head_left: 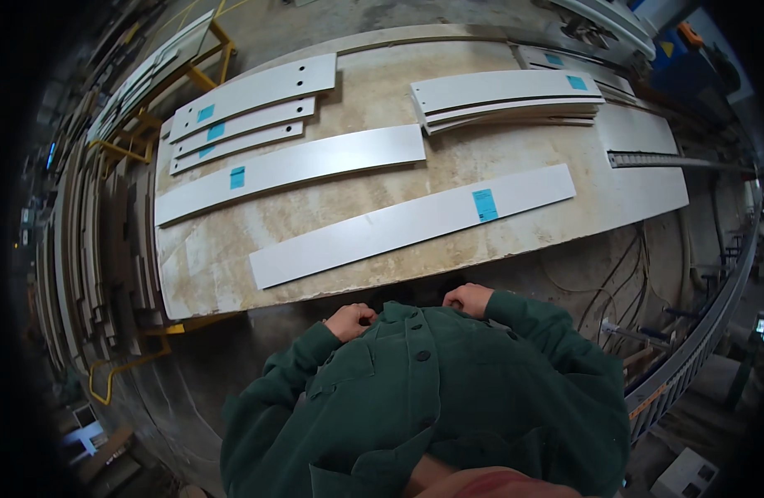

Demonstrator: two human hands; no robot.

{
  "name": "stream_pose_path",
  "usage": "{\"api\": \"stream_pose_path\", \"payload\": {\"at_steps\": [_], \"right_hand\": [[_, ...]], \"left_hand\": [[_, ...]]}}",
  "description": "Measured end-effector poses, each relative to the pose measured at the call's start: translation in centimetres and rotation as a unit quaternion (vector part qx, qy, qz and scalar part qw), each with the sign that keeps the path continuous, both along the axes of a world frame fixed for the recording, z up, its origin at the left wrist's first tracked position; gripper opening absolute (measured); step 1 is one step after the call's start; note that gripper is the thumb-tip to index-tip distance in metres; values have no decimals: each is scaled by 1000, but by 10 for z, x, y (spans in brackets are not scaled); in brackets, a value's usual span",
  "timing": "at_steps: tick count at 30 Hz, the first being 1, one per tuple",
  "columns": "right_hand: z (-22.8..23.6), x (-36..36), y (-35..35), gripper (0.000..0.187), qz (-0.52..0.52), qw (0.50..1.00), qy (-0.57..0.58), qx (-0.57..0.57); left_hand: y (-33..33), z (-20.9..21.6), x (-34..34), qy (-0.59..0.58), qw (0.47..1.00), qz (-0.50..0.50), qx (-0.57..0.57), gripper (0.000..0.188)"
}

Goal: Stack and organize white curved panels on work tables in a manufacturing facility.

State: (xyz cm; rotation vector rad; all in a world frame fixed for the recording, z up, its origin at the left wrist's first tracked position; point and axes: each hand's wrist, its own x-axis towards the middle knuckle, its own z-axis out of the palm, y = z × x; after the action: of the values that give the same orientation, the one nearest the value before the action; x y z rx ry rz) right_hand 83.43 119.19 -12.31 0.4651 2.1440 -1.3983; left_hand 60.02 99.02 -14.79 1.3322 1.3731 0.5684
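Note:
My left hand is at the front of my green jacket, its fingers curled in by the hem. On the other side of the jacket front, my right hand is also closed, fingers bent downward. Whether either hand grips the cloth or something else is hidden. Just beyond both hands, a long white board with a blue label lies at a slant near the worktable's front edge. Neither hand touches it. Farther back lies another long white board, also labelled blue.
Shorter white boards with dark holes lie stacked at the back left. Another stack of white boards is at the back right. Timber strips stand left of the table. A metal roller rail and cables are at the right.

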Motion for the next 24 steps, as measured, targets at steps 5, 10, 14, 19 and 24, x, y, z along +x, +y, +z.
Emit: {"api": "stream_pose_path", "payload": {"at_steps": [5,10,14,19,24], "right_hand": [[-22,7,-11,22,-96,990,2,-106],[-46,12,-24,16,-166,977,62,-120],[-61,10,-28,10,-313,897,46,-310],[-79,4,-23,11,-272,892,7,-360],[-89,-6,-24,8,-368,886,-20,-280]], "left_hand": [[-5,-1,8,52,999,0,-15,25],[-9,8,17,23,994,80,-77,27],[-9,6,27,91,983,119,-104,28],[-8,-10,27,-97,977,176,-70,28],[-8,-15,13,-134,981,127,-66,30]]}}
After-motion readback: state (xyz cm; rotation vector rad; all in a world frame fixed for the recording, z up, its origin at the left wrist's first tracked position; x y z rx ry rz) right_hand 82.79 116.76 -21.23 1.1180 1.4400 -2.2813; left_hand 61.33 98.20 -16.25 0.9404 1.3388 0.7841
